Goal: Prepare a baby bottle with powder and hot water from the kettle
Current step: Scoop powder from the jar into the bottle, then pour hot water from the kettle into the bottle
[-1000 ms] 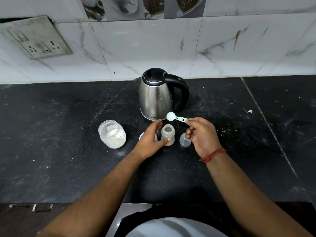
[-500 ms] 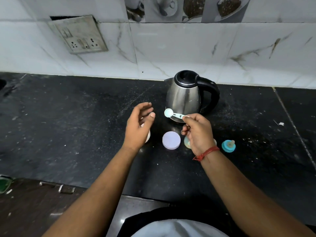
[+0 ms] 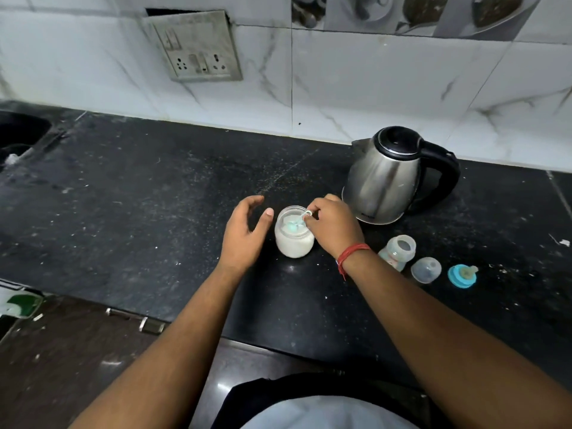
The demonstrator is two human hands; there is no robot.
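Black stone counter point(image 3: 148, 193), pretty scuffed and dusted with pale specks. Sitting on it: a steel kettle point(image 3: 387, 181) back near the wall tiles, an open jar point(image 3: 294, 235) of white powder out front, and off to the right a little row — bottle point(image 3: 397, 250) (no top on it), clear cap point(image 3: 426, 270), blue teat ring point(image 3: 462, 275). They're near each other but apart. Small white scrap point(image 3: 564, 242) at the far right edge.

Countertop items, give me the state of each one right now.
Powder jar: open, upright, partly full.
Scoop: dipped in jar, pinched by right hand.
Left hand: open beside jar.
Kettle: lid shut, upright.
Baby bottle: uncapped.
Clear cap: off.
Blue teat ring: off.
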